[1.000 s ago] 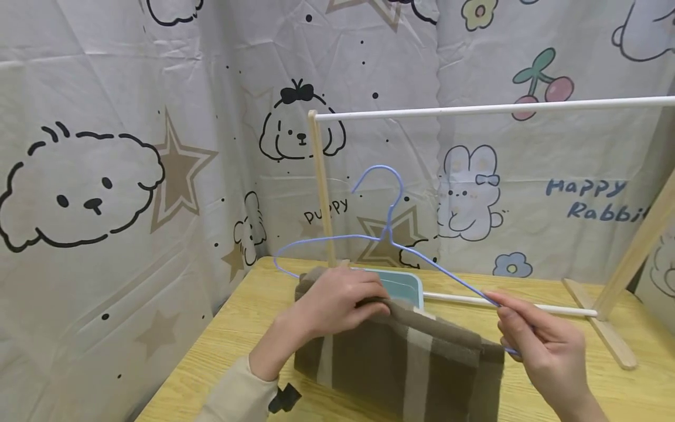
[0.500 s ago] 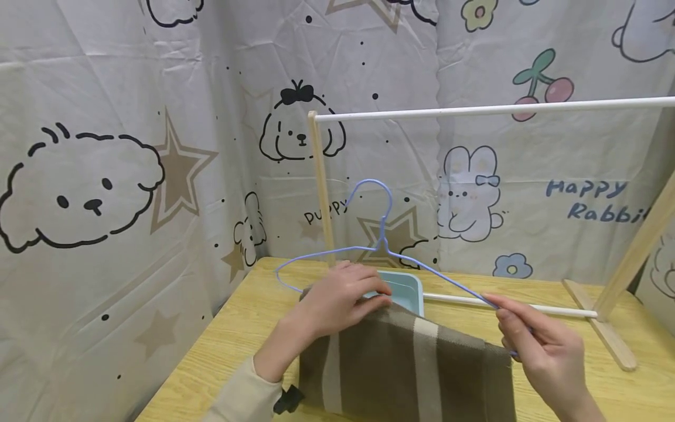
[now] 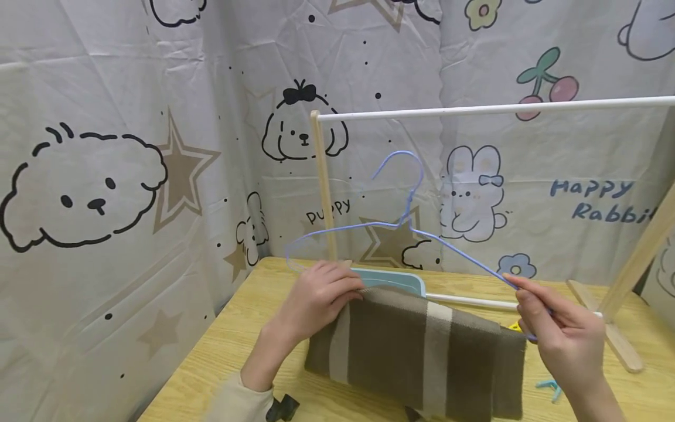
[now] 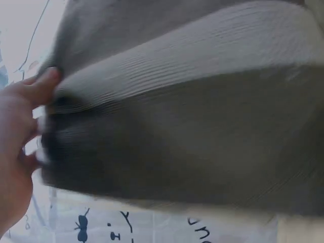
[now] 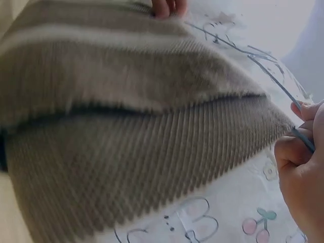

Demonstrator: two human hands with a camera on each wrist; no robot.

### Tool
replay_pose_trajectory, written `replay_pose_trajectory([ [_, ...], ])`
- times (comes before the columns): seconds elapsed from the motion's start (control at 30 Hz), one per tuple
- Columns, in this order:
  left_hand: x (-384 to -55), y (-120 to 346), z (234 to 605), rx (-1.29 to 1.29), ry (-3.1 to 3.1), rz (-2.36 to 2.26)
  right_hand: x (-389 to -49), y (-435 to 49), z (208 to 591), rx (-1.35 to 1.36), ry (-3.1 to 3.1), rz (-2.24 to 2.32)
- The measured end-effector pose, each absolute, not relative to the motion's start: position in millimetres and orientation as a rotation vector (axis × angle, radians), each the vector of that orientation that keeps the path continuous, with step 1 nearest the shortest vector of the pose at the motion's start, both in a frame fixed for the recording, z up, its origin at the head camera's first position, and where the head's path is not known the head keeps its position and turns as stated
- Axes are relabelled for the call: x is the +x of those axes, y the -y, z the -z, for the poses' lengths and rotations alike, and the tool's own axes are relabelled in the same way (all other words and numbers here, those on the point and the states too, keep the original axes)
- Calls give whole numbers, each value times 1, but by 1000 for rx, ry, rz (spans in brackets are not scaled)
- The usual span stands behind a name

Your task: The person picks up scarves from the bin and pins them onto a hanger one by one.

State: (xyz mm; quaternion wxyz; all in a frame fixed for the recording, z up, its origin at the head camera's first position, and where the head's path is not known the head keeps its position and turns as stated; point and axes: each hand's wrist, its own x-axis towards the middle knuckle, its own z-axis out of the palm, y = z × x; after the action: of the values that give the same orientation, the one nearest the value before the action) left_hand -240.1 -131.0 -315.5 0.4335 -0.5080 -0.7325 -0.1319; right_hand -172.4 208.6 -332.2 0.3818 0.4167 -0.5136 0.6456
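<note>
- At lower centre of the head frame: a brown-and-pale striped cloth (image 3: 390, 351), hanging folded below the shoulders of the blue hanger (image 3: 404, 223); filling much of both wrist frames.
- Pinched in the left hand (image 3: 319, 296), between thumb and fingers, just left of centre in the head frame: the cloth's top edge.
- Gripped in the right hand (image 3: 566, 334), at lower right: the hanger's wire near its corner, with the cloth's corner close beside the fingers.
- Hidden by the cloth: the hanger's lower bar; impossible to tell whether also caught in the left-side pinch.
- Soft and floppy, judging by the curving folds; probably light and hardly fragile.
- Visibly ribbed in the right wrist frame, so unlikely to slip from fingers, yet apt to slide along smooth wire if unevenly hung.
- Best taken by the folded top edge, near each end, to avoid bunching.
- For the hanger, thin and probably springy: best held at neck or corner.
</note>
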Motion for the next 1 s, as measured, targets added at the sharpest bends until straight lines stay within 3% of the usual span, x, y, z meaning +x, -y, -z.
replay_pose_trajectory([
  [0.7,-252,150,328,-779,1790,763,-179,-217,332,1219,1098,-1823],
  [1.0,-253,149,329,-738,1995,738,-183,-220,334,1287,1032,-1894],
])
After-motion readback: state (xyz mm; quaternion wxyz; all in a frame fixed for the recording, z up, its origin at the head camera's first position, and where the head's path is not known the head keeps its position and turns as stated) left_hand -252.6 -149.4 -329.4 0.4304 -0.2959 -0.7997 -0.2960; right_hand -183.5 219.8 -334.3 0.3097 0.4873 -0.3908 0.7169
